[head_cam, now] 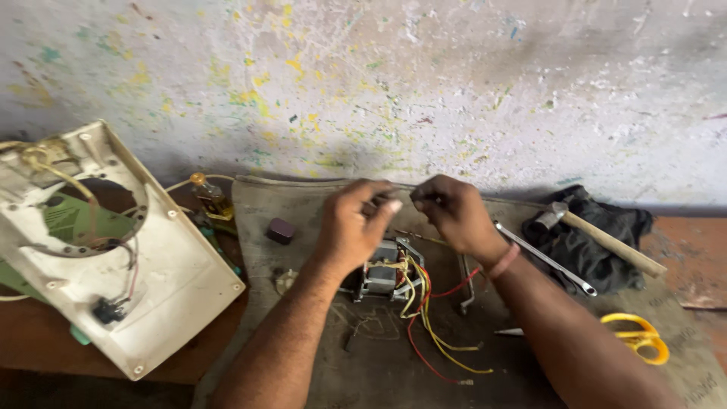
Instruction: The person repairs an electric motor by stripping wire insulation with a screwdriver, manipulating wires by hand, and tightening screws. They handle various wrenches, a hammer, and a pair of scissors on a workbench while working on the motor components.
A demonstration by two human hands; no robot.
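Far left, on the desk (pixel 45 352): cream plastic casing (pixel 163 288), tilted, round opening, loose wires and a small black switch inside. Just right of it, a small amber bottle (pixel 210 195), then a dark little block (pixel 281 230) on the grey mat (pixel 379 363).

Centre of mat: left hand (pixel 350 227) above the motor (pixel 388 274), grip pressed together, thumb and fingertips pinching something thin; too small to tell whether a wire end. Right hand (pixel 457 216) just beside, fingertips nearly meeting the left's, grip likewise pinched shut on the same thin piece. Both hands raised off the mat, over the motor's far edge.

Motor itself flat on the mat beneath and between the wrists, metal core showing, yellow wires (pixel 435 333) and red wires (pixel 420 356) trailing toward the near edge.

Right of the right wrist: spanner (pixel 549 261), slanted. Further right, hammer (pixel 606 241) with wooden handle across a black cloth (pixel 606 265). Near right, yellow scissors (pixel 640 337) on the mat.
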